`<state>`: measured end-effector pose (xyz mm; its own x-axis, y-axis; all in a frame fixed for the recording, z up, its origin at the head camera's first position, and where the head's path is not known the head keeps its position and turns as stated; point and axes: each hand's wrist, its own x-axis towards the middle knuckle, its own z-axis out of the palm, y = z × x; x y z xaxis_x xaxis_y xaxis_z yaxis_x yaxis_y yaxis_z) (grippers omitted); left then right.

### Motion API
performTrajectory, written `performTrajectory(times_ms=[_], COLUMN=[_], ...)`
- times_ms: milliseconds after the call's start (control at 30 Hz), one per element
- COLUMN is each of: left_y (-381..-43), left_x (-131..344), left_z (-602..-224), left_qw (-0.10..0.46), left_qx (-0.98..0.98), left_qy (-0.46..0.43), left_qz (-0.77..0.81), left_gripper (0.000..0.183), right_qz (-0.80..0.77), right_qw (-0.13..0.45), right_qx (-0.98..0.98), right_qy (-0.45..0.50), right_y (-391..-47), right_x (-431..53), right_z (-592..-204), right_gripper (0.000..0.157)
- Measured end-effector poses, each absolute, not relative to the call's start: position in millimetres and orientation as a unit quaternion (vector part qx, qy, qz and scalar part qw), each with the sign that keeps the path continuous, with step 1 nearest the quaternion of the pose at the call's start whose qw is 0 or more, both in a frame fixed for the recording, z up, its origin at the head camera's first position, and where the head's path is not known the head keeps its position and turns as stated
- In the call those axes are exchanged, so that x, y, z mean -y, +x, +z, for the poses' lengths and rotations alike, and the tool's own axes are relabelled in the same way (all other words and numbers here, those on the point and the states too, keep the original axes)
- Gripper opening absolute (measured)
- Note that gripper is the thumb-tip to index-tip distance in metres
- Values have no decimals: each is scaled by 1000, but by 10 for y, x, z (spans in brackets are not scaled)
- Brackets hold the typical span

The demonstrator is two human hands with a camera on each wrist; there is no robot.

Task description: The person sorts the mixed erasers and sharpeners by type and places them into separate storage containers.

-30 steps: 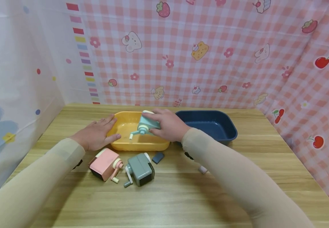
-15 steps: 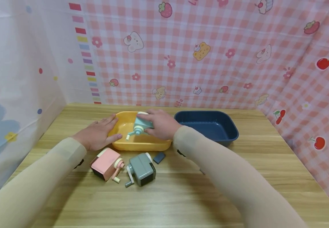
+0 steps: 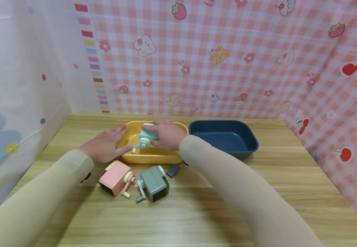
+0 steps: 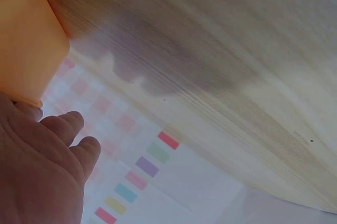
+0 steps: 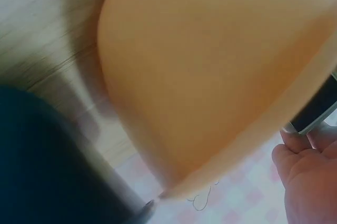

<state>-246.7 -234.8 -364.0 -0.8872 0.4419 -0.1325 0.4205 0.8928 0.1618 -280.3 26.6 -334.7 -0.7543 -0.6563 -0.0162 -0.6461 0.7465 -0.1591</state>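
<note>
From where I stand, starting at the surface's (image 3: 289, 178) left side, the person's left hand (image 3: 104, 144) lies across the left rim of the yellow bin (image 3: 153, 159), fingers stretched out and thumb spread, gripping nothing. Just on the near side of that hand sits the pink crank pencil sharpener (image 3: 115, 175), its crank toward the right.

Next along is the teal crank pencil sharpener (image 3: 150, 133), within the yellow bin's outline and between the two hands. It lies at the left, fingertip end of the right hand (image 3: 167, 134), whose fingers and thumb grip it; plainly that hand is the nearer one. Its crank slants left and toward the near edge, the pale knob close to the left thumb. The body's long axis is partly covered by the hand, and I can't tell whether the base touches the bin's floor.

Nearer the surface's near edge stands the grey-green crank pencil sharpener (image 3: 154, 184), crank to its left, with a small dark-blue block (image 3: 173, 171) just beyond its right side. Farthest right, near the far edge, the navy bin (image 3: 228, 139) sits right beside the yellow one.
</note>
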Motion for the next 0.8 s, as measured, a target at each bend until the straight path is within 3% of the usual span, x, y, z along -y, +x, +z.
performTrajectory(times_ms=[800], left_y=[-2463], left_x=[2345], left_z=[-3651], left_qw=[75], left_qx=[-968], left_qy=[231], left_qz=[65], left_gripper=[93], right_qz=[-69], right_qw=[60], right_qx=[-927], right_qy=[-365], right_y=[-2881], right_x=[15], right_z=[-3503], right_gripper=[65])
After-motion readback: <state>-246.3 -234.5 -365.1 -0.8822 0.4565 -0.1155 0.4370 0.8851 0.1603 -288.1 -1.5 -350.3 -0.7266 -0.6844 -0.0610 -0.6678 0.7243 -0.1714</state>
